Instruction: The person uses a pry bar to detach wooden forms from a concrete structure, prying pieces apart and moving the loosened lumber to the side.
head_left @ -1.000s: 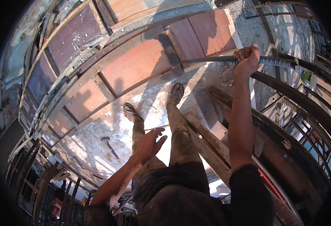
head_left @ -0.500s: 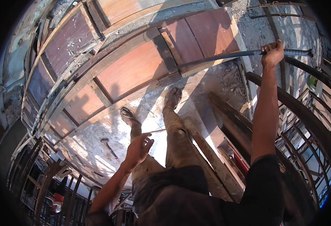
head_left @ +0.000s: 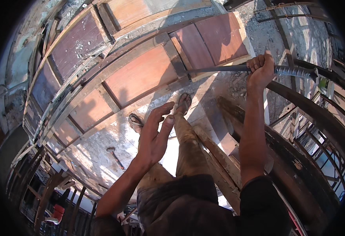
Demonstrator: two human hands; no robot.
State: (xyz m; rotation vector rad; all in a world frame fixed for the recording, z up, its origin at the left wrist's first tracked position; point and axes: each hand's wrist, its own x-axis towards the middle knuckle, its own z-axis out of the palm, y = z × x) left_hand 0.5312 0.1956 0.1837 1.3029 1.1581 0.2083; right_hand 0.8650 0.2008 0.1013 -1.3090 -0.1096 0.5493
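Observation:
My right hand (head_left: 261, 70) is wrapped round a long dark pry bar (head_left: 298, 72), gripping it partway along. The bar lies nearly level, its hooked, ridged end sticking out to the right of my fist. Its thin far end reaches left to the edge of a wooden panel frame (head_left: 175, 59), beside a dark crosspiece; whether the tip is wedged in there I cannot tell. My left hand (head_left: 155, 133) hangs open in front of my legs, thumb and fingers apart, touching nothing.
A hammer (head_left: 115, 157) lies on the dusty floor to the left. Loose timber planks (head_left: 219, 165) rest beside my right leg, with a heavy dark beam (head_left: 294, 161) farther right. Reddish panels (head_left: 141, 74) in wooden framing stretch across ahead of my sandalled feet.
My right hand has moved left and slightly down with the pry bar, its hooked end dropping. My left hand has risen forward and to the right, its fingers extending.

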